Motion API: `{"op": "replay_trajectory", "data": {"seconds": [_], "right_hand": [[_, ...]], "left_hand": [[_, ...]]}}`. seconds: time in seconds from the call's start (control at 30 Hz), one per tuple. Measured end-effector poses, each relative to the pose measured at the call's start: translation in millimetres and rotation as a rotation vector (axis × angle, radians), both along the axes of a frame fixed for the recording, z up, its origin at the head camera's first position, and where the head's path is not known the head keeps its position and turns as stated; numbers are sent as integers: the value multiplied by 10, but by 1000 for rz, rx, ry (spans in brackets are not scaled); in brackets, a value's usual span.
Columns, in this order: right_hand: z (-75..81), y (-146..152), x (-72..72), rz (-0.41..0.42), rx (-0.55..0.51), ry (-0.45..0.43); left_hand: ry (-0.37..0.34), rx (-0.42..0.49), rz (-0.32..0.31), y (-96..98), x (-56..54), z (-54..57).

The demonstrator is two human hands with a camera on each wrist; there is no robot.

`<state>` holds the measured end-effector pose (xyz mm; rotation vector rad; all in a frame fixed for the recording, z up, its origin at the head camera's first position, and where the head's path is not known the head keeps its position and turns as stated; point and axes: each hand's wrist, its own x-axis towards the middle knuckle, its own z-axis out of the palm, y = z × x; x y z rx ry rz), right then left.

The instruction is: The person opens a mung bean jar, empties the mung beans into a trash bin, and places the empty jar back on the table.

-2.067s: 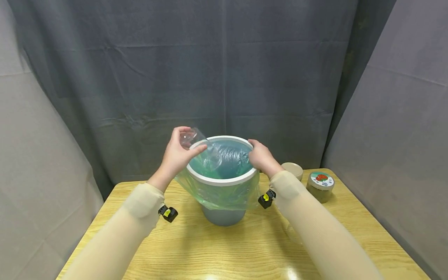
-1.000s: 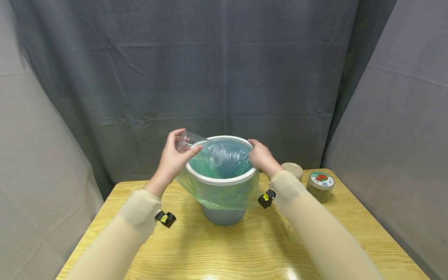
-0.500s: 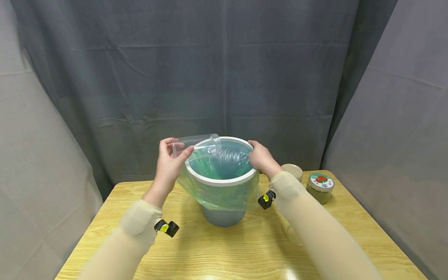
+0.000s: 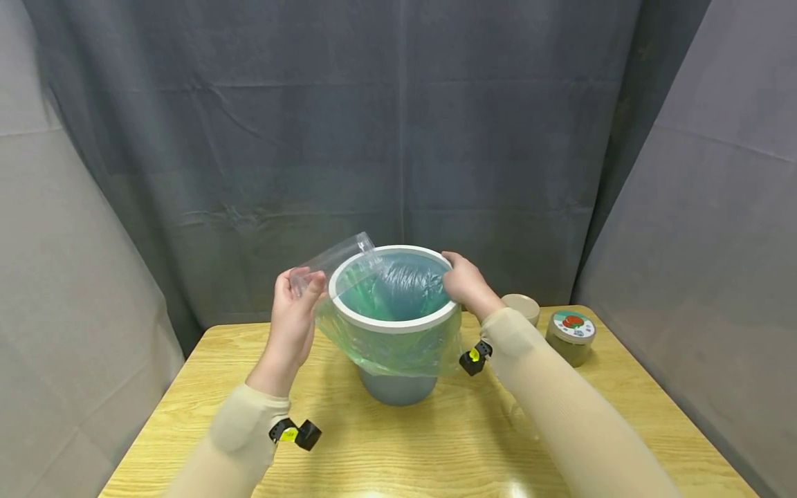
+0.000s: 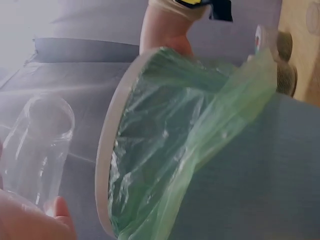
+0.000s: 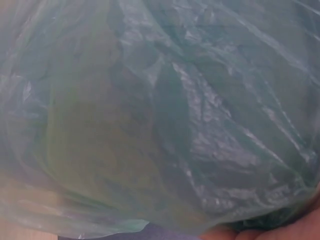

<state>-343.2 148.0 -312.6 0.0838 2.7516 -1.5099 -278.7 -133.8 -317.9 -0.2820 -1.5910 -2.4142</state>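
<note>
In the head view my left hand [image 4: 289,328] pinches a clear plastic cup [image 4: 339,263] by one end. The cup lies tilted, its other end up and over the left part of the bin's rim. In the left wrist view the cup's round end [image 5: 50,117] faces upward. A grey trash bin [image 4: 398,389] with a white rim stands on the table, lined with a green plastic bag [image 4: 398,353] that is folded over the outside. My right hand [image 4: 463,280] grips the rim on the right, fingertips partly hidden. Bag film [image 6: 150,125] fills most of the right wrist view.
Right of the bin stands a jar [image 4: 571,339] with a tomato picture on its lid. A beige-lidded container [image 4: 521,306] is partly behind my right arm. A faint clear object [image 4: 521,420] shows beside my right sleeve. Grey curtains [image 4: 398,138] enclose the wooden table [image 4: 373,456].
My left hand has moved left and down, away from the bin's middle. The cup has swung from pointing down into the bin to pointing up. My right hand stays on the rim.
</note>
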Motion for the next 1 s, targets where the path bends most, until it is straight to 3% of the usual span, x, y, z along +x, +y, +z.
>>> {"op": "replay_trajectory", "data": {"seconds": [0.23, 0.43, 0.67, 1.0], "right_hand": [[-33, 5, -10, -21, -74, 0], [-59, 19, -30, -38, -152, -18], [-55, 45, -28, -85, -202, -2], [-122, 215, 47, -142, -205, 163]], "left_hand": [[-66, 45, -58, -39, 114, -29], [-74, 82, -102, -51, 203, -76], [-96, 80, -93, -77, 228, -172], [-93, 122, -168, -165, 294, -302]]}}
